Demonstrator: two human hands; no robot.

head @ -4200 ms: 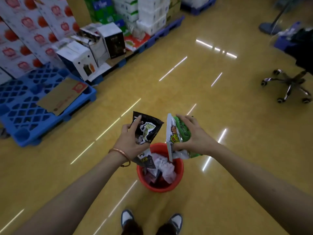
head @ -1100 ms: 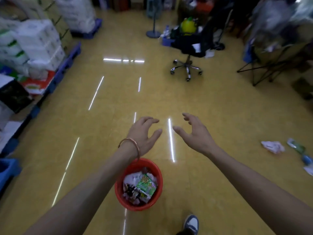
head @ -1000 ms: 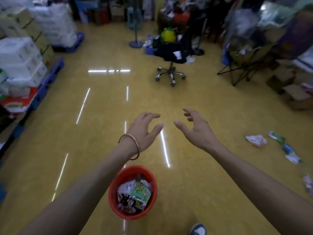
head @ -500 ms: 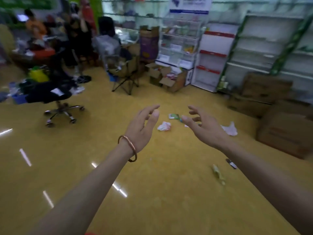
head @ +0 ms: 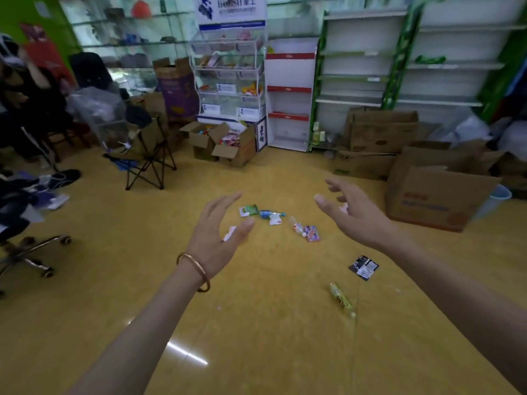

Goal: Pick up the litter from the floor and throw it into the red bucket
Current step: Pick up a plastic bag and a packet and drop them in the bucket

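Litter lies scattered on the yellow floor (head: pixel 271 323) ahead: a green packet (head: pixel 248 210), a small blue-capped bottle (head: pixel 271 214), a clear bottle (head: pixel 297 226) touching a pink packet (head: pixel 312 233), a dark wrapper (head: pixel 364 267) and a yellow tube (head: pixel 342 300) nearer. Both hands, left hand (head: pixel 218 235) and right hand (head: pixel 353 215), reach forward empty with fingers spread. The red bucket is out of view.
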